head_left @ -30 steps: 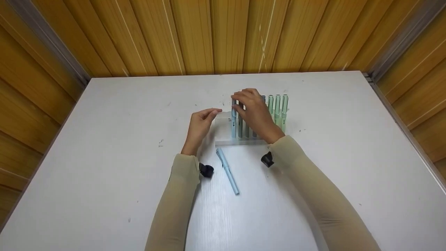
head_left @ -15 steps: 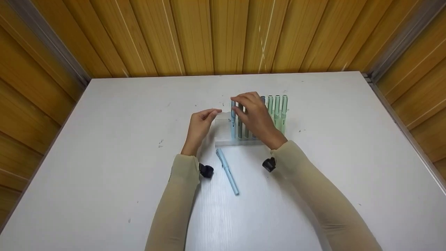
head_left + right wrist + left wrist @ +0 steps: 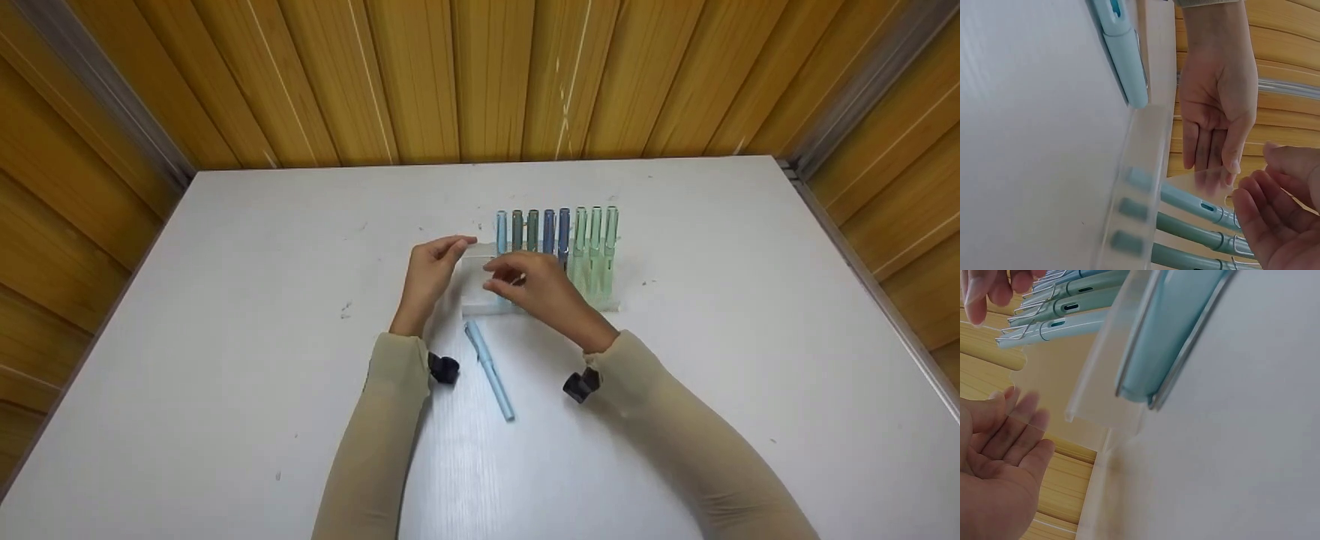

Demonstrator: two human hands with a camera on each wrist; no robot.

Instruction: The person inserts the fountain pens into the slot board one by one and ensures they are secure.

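Observation:
My left hand (image 3: pixel 433 277) pinches the left edge of a clear pen stand (image 3: pixel 480 309) between thumb and fingers; the left wrist view shows its panel (image 3: pixel 1058 382) between them. My right hand (image 3: pixel 544 289) is before the stand's left half, fingers relaxed and holding nothing. A light blue pen (image 3: pixel 502 229) stands leftmost in the row. Beside it are two dark green pens (image 3: pixel 532 225), two dark blue pens (image 3: pixel 556 225) and three light green pens (image 3: pixel 596 232), all upright. Another light blue pen (image 3: pixel 491 371) lies on the table between my forearms. My right hand hides the lower parts of several pens.
The white table (image 3: pixel 225 337) carries small dark marks. Yellow wood-look panels (image 3: pixel 420 82) wall it in at the back and both sides. A black wrist camera (image 3: pixel 444 369) sits on each sleeve.
My right hand has let go of the upright light blue pen and drawn down toward me, uncovering the pen tops. My left hand and the lying pen have stayed put.

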